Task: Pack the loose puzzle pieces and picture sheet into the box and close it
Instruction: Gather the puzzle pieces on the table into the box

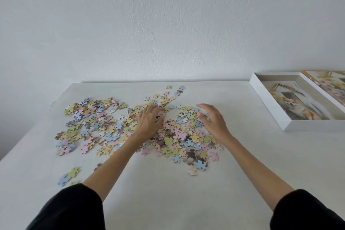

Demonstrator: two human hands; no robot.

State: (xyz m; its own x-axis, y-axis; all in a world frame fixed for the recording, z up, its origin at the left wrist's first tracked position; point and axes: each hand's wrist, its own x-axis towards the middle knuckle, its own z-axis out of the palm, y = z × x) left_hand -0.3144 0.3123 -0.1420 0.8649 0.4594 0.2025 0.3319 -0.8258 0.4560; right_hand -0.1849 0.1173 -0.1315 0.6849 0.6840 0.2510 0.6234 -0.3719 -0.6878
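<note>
I see the white table (242,164) carrying the open box (276,106) at about two o'clock from my hands, its long side running toward four o'clock, with the picture sheet (300,104) already lying inside. The puzzle pieces (173,136) sprawl from nine o'clock to centre. My right hand (212,121), nearer the box, and left hand (151,121) are apart, fingers spread, cupping the heap, gripping nothing.

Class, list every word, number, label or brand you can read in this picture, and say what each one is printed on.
None can be read.
Picture sheet in the box: artwork only, no lettering.
Box lid: artwork only, partly cut off.
Puzzle pieces: coloured backs, too small to tell.
</note>
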